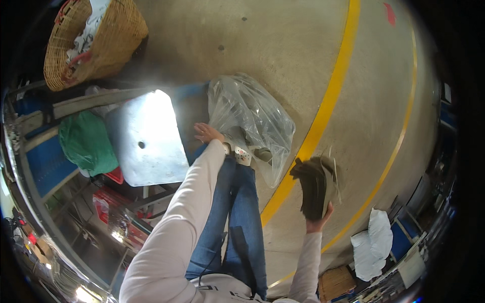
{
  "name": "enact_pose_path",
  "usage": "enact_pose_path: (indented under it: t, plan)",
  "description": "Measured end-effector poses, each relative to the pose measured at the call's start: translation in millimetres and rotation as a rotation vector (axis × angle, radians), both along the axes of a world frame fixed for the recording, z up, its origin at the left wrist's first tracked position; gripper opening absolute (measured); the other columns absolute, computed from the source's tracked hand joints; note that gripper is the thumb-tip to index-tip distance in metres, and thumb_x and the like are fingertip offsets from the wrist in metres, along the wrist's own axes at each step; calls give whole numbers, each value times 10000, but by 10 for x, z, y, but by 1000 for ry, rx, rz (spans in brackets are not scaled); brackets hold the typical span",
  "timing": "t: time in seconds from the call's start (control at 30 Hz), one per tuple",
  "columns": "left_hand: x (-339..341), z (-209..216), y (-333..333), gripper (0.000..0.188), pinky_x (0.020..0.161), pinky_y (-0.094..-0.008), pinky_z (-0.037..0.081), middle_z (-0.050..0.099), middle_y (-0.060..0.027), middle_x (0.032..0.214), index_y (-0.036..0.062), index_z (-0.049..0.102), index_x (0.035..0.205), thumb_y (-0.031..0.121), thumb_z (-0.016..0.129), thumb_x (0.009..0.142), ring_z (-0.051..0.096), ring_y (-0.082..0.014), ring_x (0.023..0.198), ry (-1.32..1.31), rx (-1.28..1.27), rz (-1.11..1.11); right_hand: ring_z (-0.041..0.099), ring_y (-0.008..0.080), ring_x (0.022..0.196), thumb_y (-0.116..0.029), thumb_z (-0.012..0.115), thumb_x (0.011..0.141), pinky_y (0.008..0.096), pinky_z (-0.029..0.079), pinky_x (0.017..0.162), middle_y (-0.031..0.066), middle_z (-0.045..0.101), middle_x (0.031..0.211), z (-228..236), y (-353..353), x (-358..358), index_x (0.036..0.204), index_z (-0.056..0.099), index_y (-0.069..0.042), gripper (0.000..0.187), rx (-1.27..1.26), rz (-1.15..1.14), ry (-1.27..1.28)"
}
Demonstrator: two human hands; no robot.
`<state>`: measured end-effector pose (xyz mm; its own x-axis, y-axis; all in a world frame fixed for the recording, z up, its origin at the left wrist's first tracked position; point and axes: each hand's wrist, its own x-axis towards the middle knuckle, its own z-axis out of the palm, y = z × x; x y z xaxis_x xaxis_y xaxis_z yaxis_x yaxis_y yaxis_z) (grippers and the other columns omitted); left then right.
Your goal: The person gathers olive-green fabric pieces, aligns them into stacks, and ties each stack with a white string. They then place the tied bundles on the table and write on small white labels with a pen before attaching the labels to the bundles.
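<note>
My right hand [319,220] grips one end of a stack of dark, flat, bendable pieces [314,186], held out over the floor on the right; its far end fans out and blurs. Pale thin strands show along the stack's right side. My left hand [208,133] reaches forward with fingers stretched out, beside the near-left edge of a large clear plastic bag [257,103]. Whether it touches the bag I cannot tell. The bag lies on the floor in front of my feet, and some dark and greyish things show at its near side.
A metal-topped stool or small table [146,146] stands close on my left, beside a green cloth bundle [87,143] and red crates [113,204]. Far left is a wicker basket [118,43]. A yellow line [331,96] crosses the floor. White sheets [372,245] lie at right.
</note>
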<state>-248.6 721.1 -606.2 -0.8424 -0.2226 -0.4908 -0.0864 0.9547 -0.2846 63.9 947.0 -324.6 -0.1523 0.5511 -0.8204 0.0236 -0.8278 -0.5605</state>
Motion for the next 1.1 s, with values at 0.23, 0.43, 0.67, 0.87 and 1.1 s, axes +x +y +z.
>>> enact_pose_path:
  t: [0.23, 0.43, 0.67, 0.87, 1.1]
  plan:
    - [-452, 418, 504, 390, 949, -428, 432, 638, -182, 1100, 116, 608, 1184, 321, 545, 858, 569, -354, 1090, -23, 824, 236, 556, 264, 1071, -593, 499, 819, 431, 474, 840, 103, 577, 1221, -351, -394, 208, 1258, 525, -78, 677, -271, 7, 275]
    - [-941, 1620, 769, 342, 763, -406, 517, 662, -198, 847, 100, 685, 952, 401, 666, 790, 662, -320, 868, -225, 585, -404, 557, 248, 1105, -505, 527, 839, 418, 454, 924, 71, 579, 1227, -704, -689, -619, 1225, 528, -117, 547, -404, -59, 232]
    - [-529, 2354, 741, 265, 473, -216, 291, 451, 84, 671, 50, 625, 1107, 227, 556, 923, 379, -43, 535, -413, 1259, 702, 524, 286, 1134, -246, 654, 816, 400, 424, 981, 140, 488, 1297, -1643, -789, -1673, 1391, 301, -87, 693, -229, 396, 349]
    - [-345, 2779, 867, 436, 499, -175, 231, 419, 102, 743, 94, 507, 1335, 191, 561, 913, 302, -13, 561, -769, 1546, 737, 454, 373, 1227, -115, 702, 728, 438, 383, 1020, 230, 437, 1345, -2623, -810, -1787, 1466, 196, -161, 896, 511, 1255, -417]
    - [-1067, 2281, 795, 257, 866, -306, 380, 586, -48, 915, 56, 593, 1010, 279, 495, 929, 531, -166, 939, -425, 1687, 580, 308, 357, 1349, -543, 544, 807, 450, 242, 1107, 113, 377, 1452, -2549, -180, -555, 1462, 274, -281, 755, 376, 1569, -503]
